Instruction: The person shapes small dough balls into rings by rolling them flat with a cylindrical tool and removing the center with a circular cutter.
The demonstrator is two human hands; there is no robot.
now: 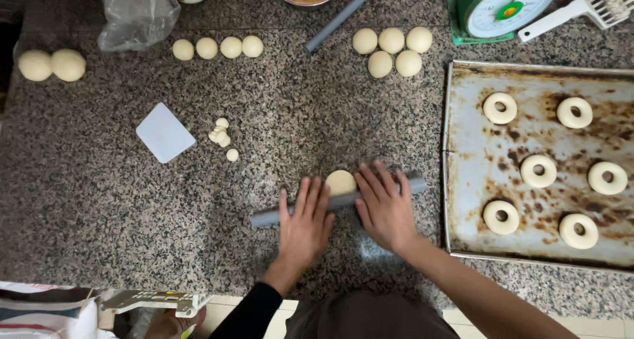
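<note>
Light even, moderately bright, soft overhead source. Granite counter [132, 193] evenly lit, speckle crisp mid-frame. Soft short shadows under left hand [305, 223] and right hand [385, 210], falling toward bottom of frame. Faint pale sheen on counter just below right wrist. Baking tray [462, 200] shows dull sheen, no hard glare. Plastic bag [135, 12] catches small highlights. Focus sharp across centre; bottom edge soft, dark sleeve [247, 316] and clutter blurred. Slight wide-angle bending at corners.
</note>
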